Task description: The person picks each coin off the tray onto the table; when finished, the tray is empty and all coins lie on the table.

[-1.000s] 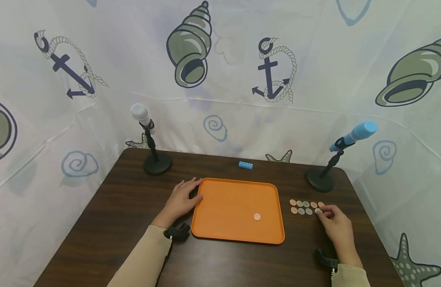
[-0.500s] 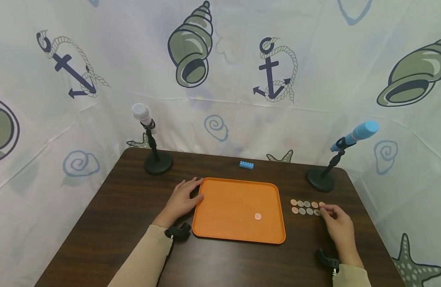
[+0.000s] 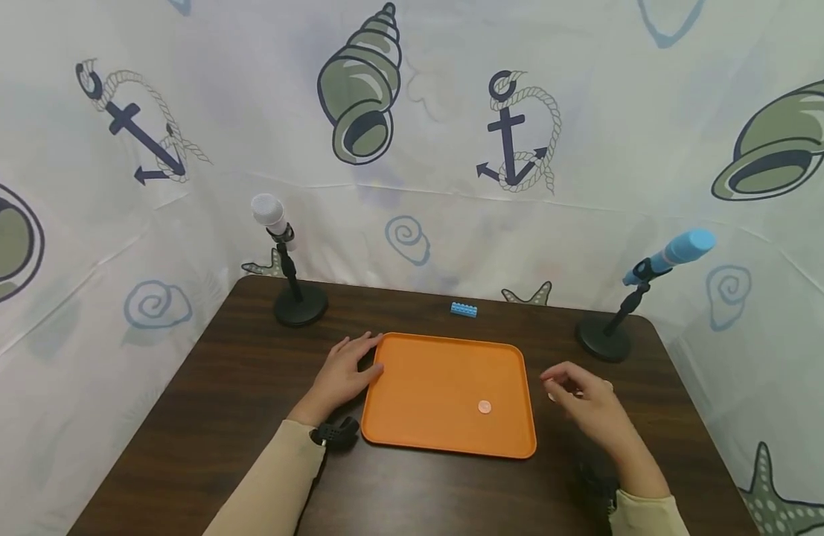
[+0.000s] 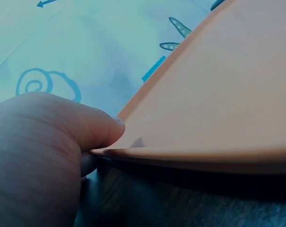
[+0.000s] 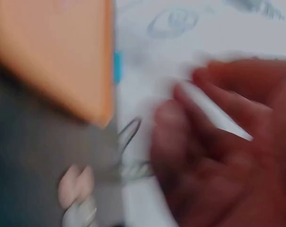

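An orange tray (image 3: 445, 353) lies on the table, with one coppery coin (image 3: 484, 407) toward its lower right. My left hand (image 3: 341, 380) holds the tray's left side. In the left wrist view the thumb (image 4: 100, 127) lies over the rim, and a finger shows below it. My right hand (image 3: 589, 402) hovers right of the tray, above the coins, with bent fingers and thumb near each other. No coin shows between them, though the right wrist view is blurred. The hand mostly hides the rows; coppery coins (image 5: 76, 187) and a silvery coin (image 5: 80, 213) show in the right wrist view.
A white microphone (image 3: 269, 212) on a black stand is at the back left. A blue microphone (image 3: 682, 249) on a stand is at the back right. Behind the tray lies a blue toy brick (image 3: 464, 310). A printed cloth (image 3: 445, 246) hangs behind the table (image 3: 412, 491).
My right hand has left the far right end of the coin rows and moved left toward the tray. A silvery coin stayed in the nearer row. The left hand keeps its place.
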Available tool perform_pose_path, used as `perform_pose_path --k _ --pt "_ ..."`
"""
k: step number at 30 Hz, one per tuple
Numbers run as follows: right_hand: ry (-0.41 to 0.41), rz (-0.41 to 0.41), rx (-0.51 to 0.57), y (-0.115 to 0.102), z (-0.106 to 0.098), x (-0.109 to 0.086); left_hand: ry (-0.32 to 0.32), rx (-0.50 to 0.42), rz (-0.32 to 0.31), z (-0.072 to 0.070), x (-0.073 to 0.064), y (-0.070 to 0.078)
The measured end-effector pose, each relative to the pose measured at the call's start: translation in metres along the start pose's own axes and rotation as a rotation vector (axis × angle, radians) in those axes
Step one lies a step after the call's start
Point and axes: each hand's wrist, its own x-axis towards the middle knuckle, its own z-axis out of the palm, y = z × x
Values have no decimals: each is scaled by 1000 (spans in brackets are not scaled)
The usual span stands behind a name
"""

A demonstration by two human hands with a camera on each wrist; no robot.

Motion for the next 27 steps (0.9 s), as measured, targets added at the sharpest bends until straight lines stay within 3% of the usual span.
perform_pose_path --k 2,4,7,11,17,27 --pt "-224 -66 -28 -21 6 7 8 0 -2 0 0 -1" --pt "-419 -82 -48 -38 12 12 13 -4 2 0 1 -1" --pt "-562 -52 -117 -51 23 17 13 -4 14 0 2 -2" --pt "-491 -49 -177 -46 45 30 8 -1 9 1 2 -2" --pt "-387 -38 -99 -14 75 46 4 1 13 1 2 -3" --pt "-312 -56 -126 -2 85 48 0 -8 -7 0 0 -1"
